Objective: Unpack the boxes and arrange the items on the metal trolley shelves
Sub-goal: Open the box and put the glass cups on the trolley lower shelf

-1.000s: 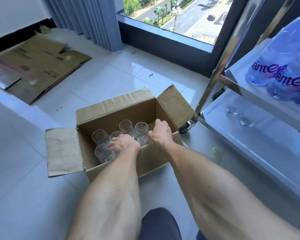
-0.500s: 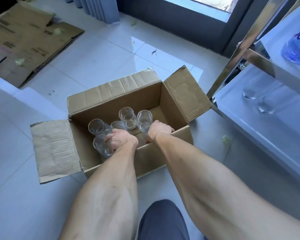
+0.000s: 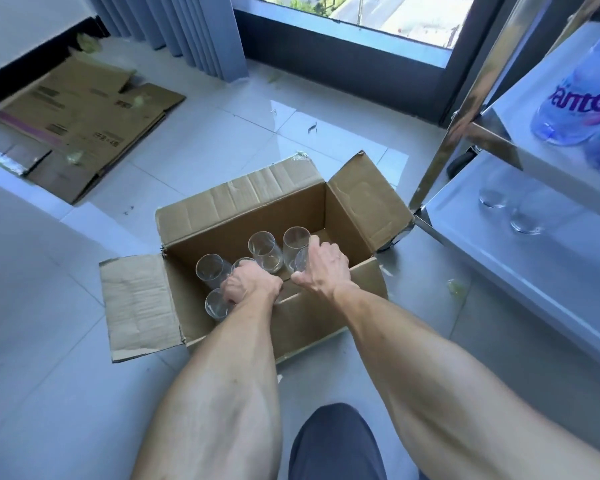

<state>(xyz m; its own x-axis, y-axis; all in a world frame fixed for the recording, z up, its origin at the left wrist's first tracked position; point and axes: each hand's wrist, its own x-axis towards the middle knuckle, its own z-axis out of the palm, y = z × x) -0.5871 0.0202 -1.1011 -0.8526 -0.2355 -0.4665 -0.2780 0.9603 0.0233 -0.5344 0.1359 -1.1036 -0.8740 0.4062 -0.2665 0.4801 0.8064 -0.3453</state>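
Glasses (image 3: 261, 249) in box (image 3: 243, 202), both hands (image 3: 321, 268) gripping them.

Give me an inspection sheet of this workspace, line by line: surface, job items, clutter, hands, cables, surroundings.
Surface: pale glossy tiled floor, littered with small scraps.
Job's things: open brown cardboard box on the floor holding clear drinking glasses; shiny metal trolley at right, two clear glasses on its lower shelf, blue-labelled plastic water bottles on the shelf above.
Clutter: flattened brown cardboard sheets at far left.
Grippers: left hand in the box, grip closed around a glass; right hand gripping another.
Cables: nothing seen.
Surroundings: grey pleated curtain, dark-framed window overlooking a street.
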